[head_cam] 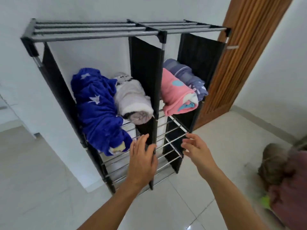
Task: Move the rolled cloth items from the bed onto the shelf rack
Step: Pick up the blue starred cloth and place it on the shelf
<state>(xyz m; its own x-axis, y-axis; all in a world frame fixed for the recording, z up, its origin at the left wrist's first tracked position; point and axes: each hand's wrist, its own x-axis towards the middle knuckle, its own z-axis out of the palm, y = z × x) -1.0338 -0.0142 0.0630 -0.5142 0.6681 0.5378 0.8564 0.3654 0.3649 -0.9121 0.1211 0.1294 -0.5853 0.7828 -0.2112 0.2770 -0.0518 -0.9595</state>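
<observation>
Head view shows both hands, left hand and right hand, loosely spread and empty near the shelf rack, whose rolled cloths look soft, light, best gripped mid-roll.

Bright, even daylight, soft and diffuse; source can't be told. Shadows faint: a pale one under the shelf rack on the floor tiles, w/ mild sheen on tiles near bottom centre. Wide-angle bend strong: rack bars and door lean outward twd edges. Slight motion blur overall; cloth heap at right edge badly smeared, out of focus.
</observation>
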